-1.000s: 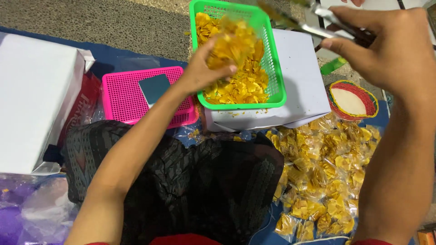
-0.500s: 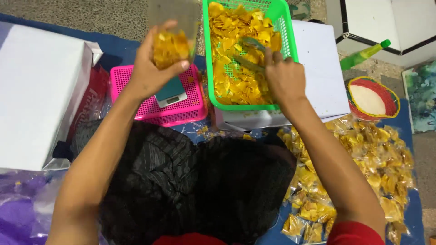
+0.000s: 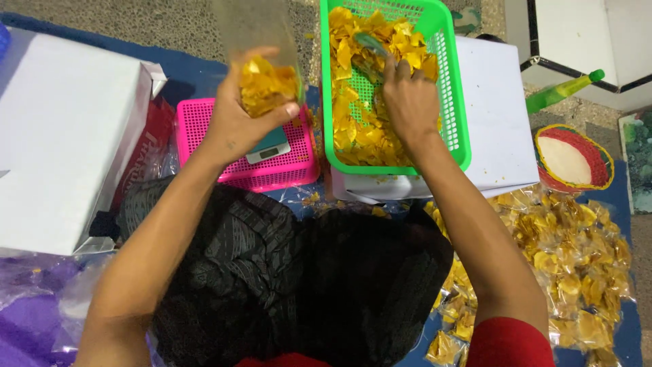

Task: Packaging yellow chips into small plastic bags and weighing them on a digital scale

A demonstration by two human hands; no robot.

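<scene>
Holding a clear bag (image 3: pixel 266 75) of yellow chips upright at upper centre, fingers clamped round it so its mouth gapes, the left hand (image 3: pixel 239 122) waits beside the green basket (image 3: pixel 454 88), where the right hand (image 3: pixel 406 102) grips tongs (image 3: pixel 370 49) among loose chips.

The tongs (image 3: pixel 370 51) are mostly hidden under the right hand (image 3: pixel 407 102); only a blurred tip shows among the chips. The clear bag (image 3: pixel 261 54) blurs toward its top. The left hand (image 3: pixel 238 126) covers part of the small scale (image 3: pixel 272 144). The green basket (image 3: pixel 458 102) is cut off at the top edge.
</scene>
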